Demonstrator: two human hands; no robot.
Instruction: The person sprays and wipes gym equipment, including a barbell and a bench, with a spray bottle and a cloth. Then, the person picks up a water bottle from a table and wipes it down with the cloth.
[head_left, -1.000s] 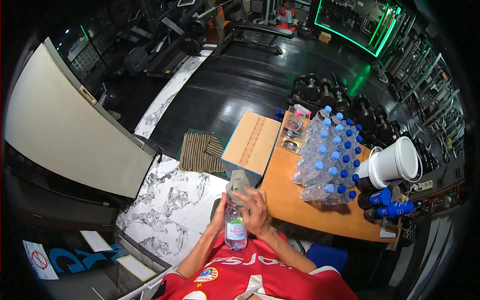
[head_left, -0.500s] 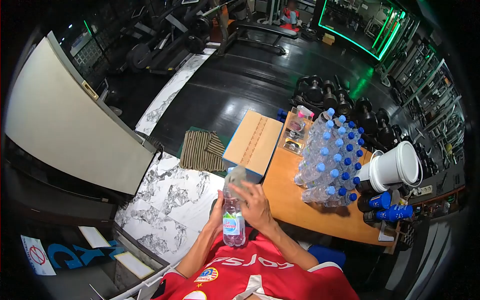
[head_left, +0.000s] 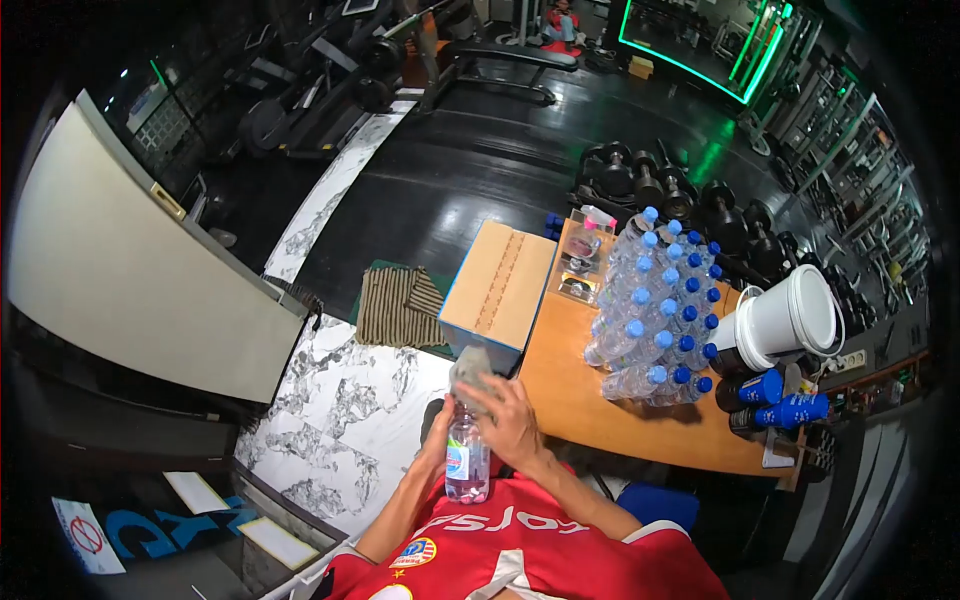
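Close to my chest, a clear plastic water bottle [head_left: 467, 470] with a blue and green label stands nearly upright. My left hand [head_left: 437, 437] is closed around its left side. My right hand [head_left: 508, 418] grips a grey cloth [head_left: 472, 372], pressed over the bottle's top and upper side. The cloth hides the cap. On the wooden table [head_left: 570, 405] to my right, several similar bottles [head_left: 660, 300] with light and dark blue caps stand in rows.
A cardboard box [head_left: 497, 280] sits just ahead, left of the table. White buckets [head_left: 790, 320] and blue containers [head_left: 790, 408] are at the table's right end. Dumbbells [head_left: 640, 175] lie behind it. A striped mat [head_left: 395, 305] is on the floor; a person [head_left: 562, 22] sits far back.
The cloth and my right hand have shifted slightly down the bottle, covering its cap, and the bottle has turned so its label faces more left. The camera view has moved a little.
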